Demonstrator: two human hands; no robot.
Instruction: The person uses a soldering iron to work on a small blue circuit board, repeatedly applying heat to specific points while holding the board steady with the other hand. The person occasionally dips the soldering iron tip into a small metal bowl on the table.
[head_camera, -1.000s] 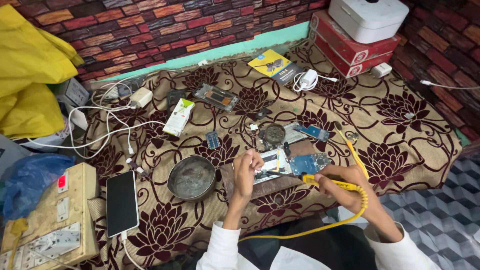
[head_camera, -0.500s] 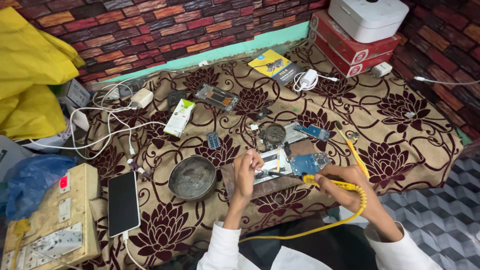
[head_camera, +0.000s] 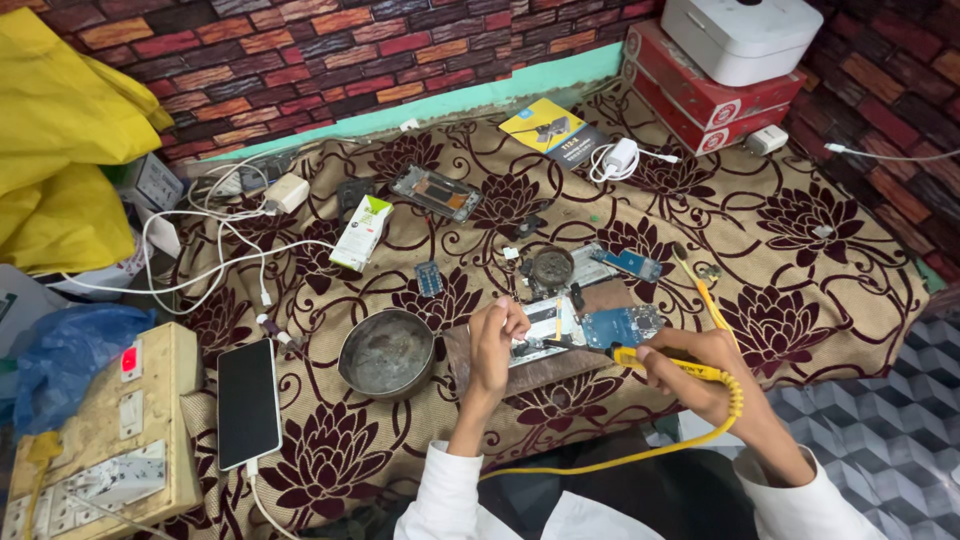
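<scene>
1. The person sits at the near edge of a brown floral cloth (head_camera: 820, 290) spread over the floor, against a brick-pattern wall (head_camera: 300, 50) at the far side.
2. Right hand (head_camera: 700, 370): fingers curled tight around the yellow handle of a soldering iron (head_camera: 640, 357). The dark tip points left, toward the opened phone (head_camera: 575, 325) lying on a small wooden board (head_camera: 540, 370).
3. A yellow cord runs from the iron handle, loops near around the right wrist and trails left across the person's lap.
4. Left hand (head_camera: 493, 345): fingers bunched together, pressing down at the left end of the opened phone. Whether something thin is pinched between the fingertips cannot be told.
5. The opened phone is near-centre on the cloth, between the two hands; a blue panel shows on its right part, just far of the iron.
6. A round metal bowl (head_camera: 386, 352) sits just left of the left hand, apart from it.
7. Further left: a white smartphone (head_camera: 248, 402) with a dark screen, face up, a cable in its near end; then a wooden switchboard (head_camera: 100, 440) at the near left corner.
8. Far of the work: a round dark tin (head_camera: 550, 267), a small blue circuit board (head_camera: 429, 278), a white-and-green carton (head_camera: 361, 232) and a bare phone frame (head_camera: 437, 192).
9. Far right: a white charger (head_camera: 620, 155) with coiled cable, red boxes (head_camera: 700, 100) with a white appliance (head_camera: 745, 35) on top.
10. Far left: yellow bags (head_camera: 60, 150) and tangled white cables (head_camera: 200, 250).
</scene>
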